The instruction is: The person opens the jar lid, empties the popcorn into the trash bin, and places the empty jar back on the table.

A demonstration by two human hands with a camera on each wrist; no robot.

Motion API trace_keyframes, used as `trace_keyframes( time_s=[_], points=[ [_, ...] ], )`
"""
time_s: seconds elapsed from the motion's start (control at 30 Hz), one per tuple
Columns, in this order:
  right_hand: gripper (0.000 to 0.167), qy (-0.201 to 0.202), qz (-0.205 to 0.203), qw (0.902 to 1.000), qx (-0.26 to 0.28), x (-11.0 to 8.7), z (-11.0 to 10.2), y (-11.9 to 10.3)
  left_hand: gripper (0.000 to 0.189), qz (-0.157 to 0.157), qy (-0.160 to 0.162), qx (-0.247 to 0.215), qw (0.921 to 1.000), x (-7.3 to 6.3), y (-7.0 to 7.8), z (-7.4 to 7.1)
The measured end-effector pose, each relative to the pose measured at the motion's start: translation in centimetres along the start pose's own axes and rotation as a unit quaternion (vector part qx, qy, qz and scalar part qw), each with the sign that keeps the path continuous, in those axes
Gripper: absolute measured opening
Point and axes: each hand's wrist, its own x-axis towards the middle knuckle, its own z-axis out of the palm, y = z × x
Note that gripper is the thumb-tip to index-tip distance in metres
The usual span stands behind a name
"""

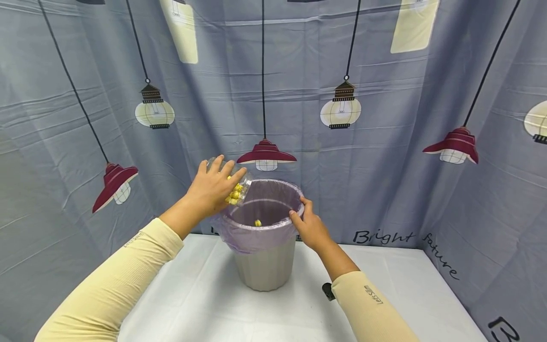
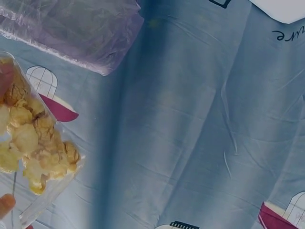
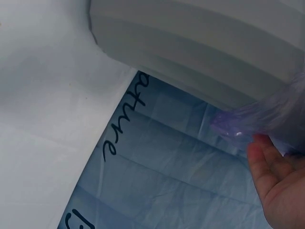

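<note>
My left hand [image 1: 212, 189] grips a clear jar [image 1: 246, 186] that is tipped sideways at the left rim of a grey trash bin [image 1: 266, 268]. Yellow popcorn [image 1: 234, 194] fills part of the jar; in the left wrist view the popcorn [image 2: 40, 138] shows large through the clear wall. A single popcorn piece [image 1: 258, 223] appears just inside the bin's near rim. A purple bag [image 1: 260, 240] lines the bin and folds down over its outside. My right hand [image 1: 311, 227] holds the bin's right rim through the bag, thumb on the inner side.
The bin stands upright on a white table [image 1: 196, 294]. Behind and beside the table hangs a grey-blue curtain [image 1: 376, 190] printed with lamps and lettering. A small black object [image 1: 328, 291] shows beside the right sleeve [image 1: 367, 304].
</note>
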Motion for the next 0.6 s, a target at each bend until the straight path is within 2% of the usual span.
trace_keyframes(
  time_s=[0.23, 0.6],
  points=[
    [0.07, -0.001, -0.003, 1.0, -0.005, 0.07, 0.04, 0.08, 0.104, 0.025, 0.014, 0.035, 0.999, 0.3, -0.07, 0.18],
    [0.071, -0.001, -0.004, 1.0, -0.005, 0.16, 0.14, 0.05, 0.113, 0.041, 0.008, 0.046, 0.9981, 0.53, 0.04, 0.47]
  ],
)
